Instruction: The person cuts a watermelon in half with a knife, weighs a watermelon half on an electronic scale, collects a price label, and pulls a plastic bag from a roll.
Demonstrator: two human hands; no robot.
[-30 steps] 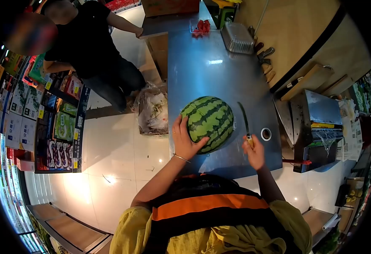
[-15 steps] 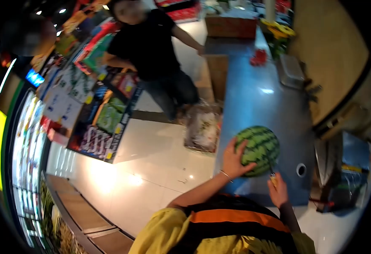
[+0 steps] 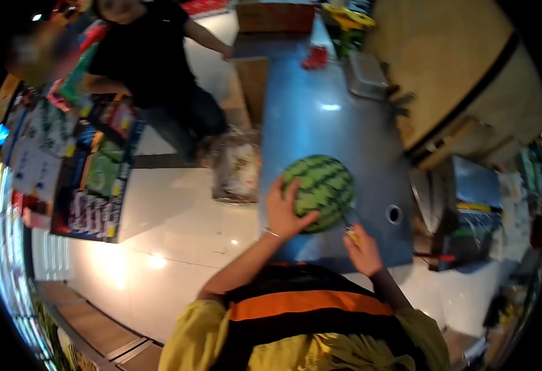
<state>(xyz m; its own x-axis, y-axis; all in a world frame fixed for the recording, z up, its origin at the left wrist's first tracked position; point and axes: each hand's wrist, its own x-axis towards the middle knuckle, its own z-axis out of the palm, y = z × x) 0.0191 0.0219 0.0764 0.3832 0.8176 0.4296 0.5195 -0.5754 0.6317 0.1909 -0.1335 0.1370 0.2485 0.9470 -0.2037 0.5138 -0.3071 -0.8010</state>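
A striped green watermelon (image 3: 324,190) rests whole on the metal counter, near its front edge. My left hand (image 3: 287,212) presses against its left side, fingers spread over the rind and thumb along the lower front. Around the yellowish handle of a knife (image 3: 354,236) my right hand (image 3: 364,253) is closed, just right of and below the melon. The narrow blade points up toward the melon's lower right side. It is blurred, and I cannot tell whether it touches the rind.
The metal counter (image 3: 370,142) has a round hole (image 3: 394,214) at right. Farther back are a metal container (image 3: 367,75), a red object (image 3: 315,57) and a cardboard box (image 3: 275,17). A person in black (image 3: 153,68) stands left of the counter, near a plastic-lined bin (image 3: 236,170) and shelves (image 3: 91,179).
The head view has swung right, so the scene sits farther left and higher. My left hand stays on the watermelon. The knife has shifted slightly rightward relative to it.
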